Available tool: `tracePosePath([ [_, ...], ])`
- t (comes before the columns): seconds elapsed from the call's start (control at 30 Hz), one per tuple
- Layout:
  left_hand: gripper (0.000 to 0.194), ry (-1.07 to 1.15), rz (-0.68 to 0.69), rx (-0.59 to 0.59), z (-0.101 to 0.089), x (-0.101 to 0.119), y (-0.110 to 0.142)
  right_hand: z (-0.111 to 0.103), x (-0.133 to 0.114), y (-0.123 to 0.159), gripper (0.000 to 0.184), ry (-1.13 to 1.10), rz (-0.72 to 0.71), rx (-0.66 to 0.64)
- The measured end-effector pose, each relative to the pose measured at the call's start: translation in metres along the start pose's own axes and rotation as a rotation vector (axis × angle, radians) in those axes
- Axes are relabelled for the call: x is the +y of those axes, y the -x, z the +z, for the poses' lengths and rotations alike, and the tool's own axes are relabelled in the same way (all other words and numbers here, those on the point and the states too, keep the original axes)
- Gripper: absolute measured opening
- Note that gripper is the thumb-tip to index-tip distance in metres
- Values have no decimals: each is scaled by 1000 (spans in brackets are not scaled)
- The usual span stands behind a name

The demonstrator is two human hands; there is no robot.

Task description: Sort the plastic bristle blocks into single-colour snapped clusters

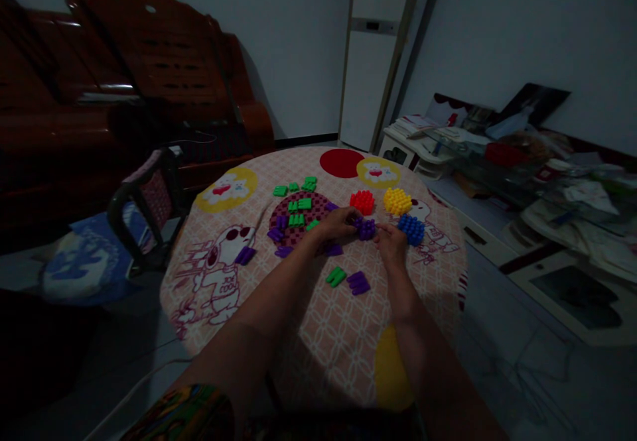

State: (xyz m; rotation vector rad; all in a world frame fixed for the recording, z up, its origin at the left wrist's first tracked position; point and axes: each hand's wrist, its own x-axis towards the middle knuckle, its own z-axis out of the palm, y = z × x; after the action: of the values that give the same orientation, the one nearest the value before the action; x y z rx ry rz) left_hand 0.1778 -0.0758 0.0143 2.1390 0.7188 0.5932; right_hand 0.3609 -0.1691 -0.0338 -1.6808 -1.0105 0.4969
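While your left hand grips the purple cluster, your right hand stands opposite

On your side of the fingers lie a green block and a purple block. Your left fingers are clamped on the purple cluster's left edge; your right fingertips sit at its right, but you cannot tell whether they touch it. Just beside your right fingers is the blue cluster. Beyond the fingers stand the yellow cluster and red cluster, then, well past them, a tall white cabinet.
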Motion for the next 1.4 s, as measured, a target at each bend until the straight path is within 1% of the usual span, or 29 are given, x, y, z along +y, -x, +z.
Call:
tracePosePath([
  [0.1, 46, -10, 4, -1, 4, 0, -1, 0, 1, 0, 38, 11, -6, -2],
  [0.2, 47, -21, 1, 38, 9, -1, -1, 0, 1, 0, 37, 17, -33, -8],
  [0.3, 47, -41, -7, 72, 14, -4, -1, -2, -1, 2, 38, 27, -55, -35],
  [0.43, 50, -53, -22, 80, 16, -5, -2, -3, -2, 3, 41, 39, -70, -66],
  [0.57, 58, -87, -28, 99, 16, 2, 2, -2, -3, 3, 43, 36, -39, -48],
  [0.63, 60, -129, -39, 144, 13, 8, 8, -2, -5, 3, 44, 23, -7, -33],
  [0.73, 56, -207, -46, 199, 1, 18, 24, -2, -10, 5, 43, -26, 37, -19],
  [0.8, 51, -261, -65, 205, -13, 23, 38, -2, -11, 5, 42, -51, 51, -14],
  [0.87, 42, -337, -129, 221, -33, 25, 56, -1, -11, 4, 41, -56, 52, -5],
  [0.9, 36, -386, -176, 242, -44, 25, 66, 0, -10, 4, 41, -53, 47, 0],
  [0.93, 31, -434, -235, 286, -56, 23, 77, 1, -8, 3, 41, -46, 41, 2],
  [1.03, 29, -595, -457, 392, -86, 13, 108, 2, -5, 1, 42, -26, 33, -2],
  [1.1, 29, -650, -593, 389, -98, 4, 124, 2, -3, 1, 43, -19, 33, -5],
  [1.17, 29, -664, -663, 326, -102, -4, 135, 1, -3, 1, 43, -16, 30, -4],
  [1.23, 30, -667, -678, 244, -100, -8, 141, 1, -3, 2, 43, -12, 26, -1],
  [1.3, 29, -676, -674, 188, -96, -9, 142, 0, -3, 2, 44, -9, 29, 1],
  [1.4, 30, -690, -670, 195, -91, -6, 140, 0, -5, 3, 44, -8, 38, 6],
])
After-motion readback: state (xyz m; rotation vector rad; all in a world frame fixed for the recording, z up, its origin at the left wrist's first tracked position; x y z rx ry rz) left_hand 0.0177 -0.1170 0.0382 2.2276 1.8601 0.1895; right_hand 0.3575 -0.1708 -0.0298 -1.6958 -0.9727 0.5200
